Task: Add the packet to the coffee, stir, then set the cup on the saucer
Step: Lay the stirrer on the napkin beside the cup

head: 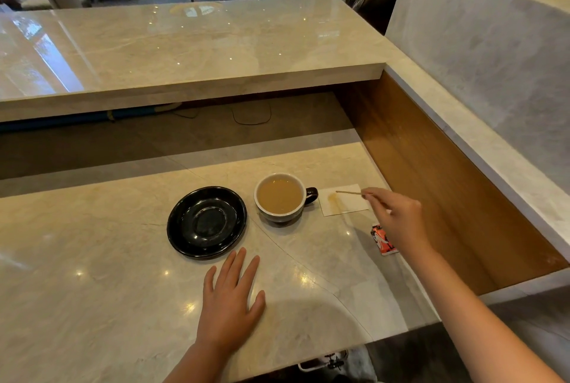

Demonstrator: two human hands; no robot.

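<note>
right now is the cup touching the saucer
Apart. The head view shows a strip of bare counter between the cup and the saucer.

The bench (pixel 108 305) is glossy cream marble with faint tan veins and little light spots. The saucer (pixel 206 222) is shiny black all over. The cup (pixel 280 197) is white inside, dark on the outside, with a black handle, and the coffee (pixel 280 196) is a milky light brown. The napkin (pixel 344 200) is white with a yellowish-brown stain. The stir stick (pixel 348 192) is pale wood. The packet (pixel 382 240) is orange-red with white and black markings. The side panel (pixel 431 173) is warm brown woodgrain.
</note>
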